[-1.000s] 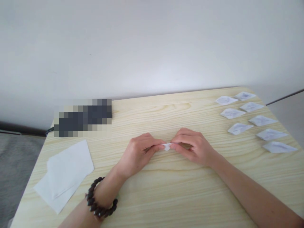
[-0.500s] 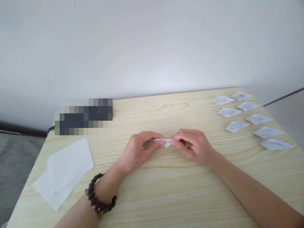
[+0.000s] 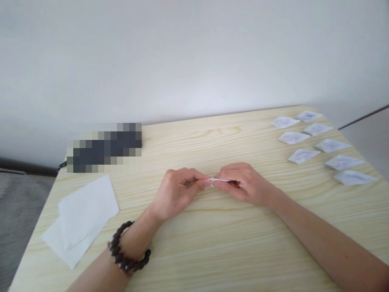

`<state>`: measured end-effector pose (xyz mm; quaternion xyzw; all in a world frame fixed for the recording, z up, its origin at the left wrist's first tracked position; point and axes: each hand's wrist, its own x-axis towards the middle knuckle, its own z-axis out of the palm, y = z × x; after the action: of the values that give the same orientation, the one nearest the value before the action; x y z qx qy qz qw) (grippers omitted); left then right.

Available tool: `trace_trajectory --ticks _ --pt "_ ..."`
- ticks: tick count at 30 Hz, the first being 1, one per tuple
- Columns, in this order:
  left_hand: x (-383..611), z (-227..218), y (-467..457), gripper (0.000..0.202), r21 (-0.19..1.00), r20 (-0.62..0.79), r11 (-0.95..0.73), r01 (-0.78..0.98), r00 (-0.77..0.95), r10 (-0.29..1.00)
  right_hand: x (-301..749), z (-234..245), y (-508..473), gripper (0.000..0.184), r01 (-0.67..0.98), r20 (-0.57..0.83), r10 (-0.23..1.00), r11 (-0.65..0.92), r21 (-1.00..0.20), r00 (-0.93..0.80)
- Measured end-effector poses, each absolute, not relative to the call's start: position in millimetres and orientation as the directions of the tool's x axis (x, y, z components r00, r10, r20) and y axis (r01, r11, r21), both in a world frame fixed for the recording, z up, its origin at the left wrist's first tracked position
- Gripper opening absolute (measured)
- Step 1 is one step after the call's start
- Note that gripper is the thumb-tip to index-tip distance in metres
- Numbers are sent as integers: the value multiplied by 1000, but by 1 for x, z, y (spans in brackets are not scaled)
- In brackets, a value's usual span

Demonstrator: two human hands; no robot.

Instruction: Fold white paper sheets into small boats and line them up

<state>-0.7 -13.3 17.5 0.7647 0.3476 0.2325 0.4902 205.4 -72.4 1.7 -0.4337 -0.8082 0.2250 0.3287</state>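
Between my two hands, above the middle of the table, is a small piece of folded white paper [image 3: 219,179], seen nearly edge-on. My left hand [image 3: 179,190] pinches its left end between thumb and fingertips; a dark beaded bracelet [image 3: 126,255] circles that wrist. From the other side my right hand [image 3: 244,182] grips the paper, thumb below and fingers above. Both sets of fingertips almost meet and cover most of the fold. Several folded white paper pieces [image 3: 293,138], boat-like with pointed ends, lie in two rows at the right of the table.
Flat white paper sheets [image 3: 88,211] overlap at the left of the wood-grain table [image 3: 212,251]. Behind them sits a dark, pixelated object [image 3: 106,148] by the back edge. A pale wall [image 3: 194,56] rises directly behind the table.
My hands have drawn slightly closer together. The paper has turned to a thinner edge, and its small downward point shows less. The view has shifted a little.
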Motion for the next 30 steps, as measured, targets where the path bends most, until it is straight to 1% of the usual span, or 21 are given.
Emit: trace_trajectory --ticks 3,7,11,14,17,19,21,24,27,28,30 --pt "1 20 -13 20 931 -45 -206 300 658 752 207 4 -74 35 585 280 881 465 -665 -382" --pt "0 21 -12 19 932 -51 -219 289 702 710 208 6 -76 35 577 247 883 451 -681 -399" --pt "-2 19 -11 15 909 -27 -299 292 755 655 207 4 -76 30 584 256 876 466 -665 -408" --pt "-1 17 -12 13 880 -6 -349 322 742 670 206 4 -76 23 581 285 871 481 -657 -399" --pt "1 15 -12 13 882 0 -337 331 713 701 205 3 -76 20 587 352 855 518 -622 -382" --pt "3 14 -13 16 906 1 -281 316 662 750 205 3 -76 17 623 405 851 522 -583 -333" --pt "5 13 -13 22 947 -15 -173 270 578 816 204 3 -77 13 680 472 841 510 -527 -265" --pt "8 15 -15 28 978 -83 -33 206 530 844 202 4 -75 13 789 589 781 489 -372 -206" --pt "11 17 -19 33 975 -109 -19 220 555 824 196 6 -74 21 865 627 739 461 -200 -249" --pt "12 18 -21 34 973 -106 -28 228 555 825 194 7 -74 23 870 622 736 463 -170 -269" --pt "13 17 -24 35 969 -103 -38 245 538 837 192 7 -74 24 862 609 735 482 -159 -299"
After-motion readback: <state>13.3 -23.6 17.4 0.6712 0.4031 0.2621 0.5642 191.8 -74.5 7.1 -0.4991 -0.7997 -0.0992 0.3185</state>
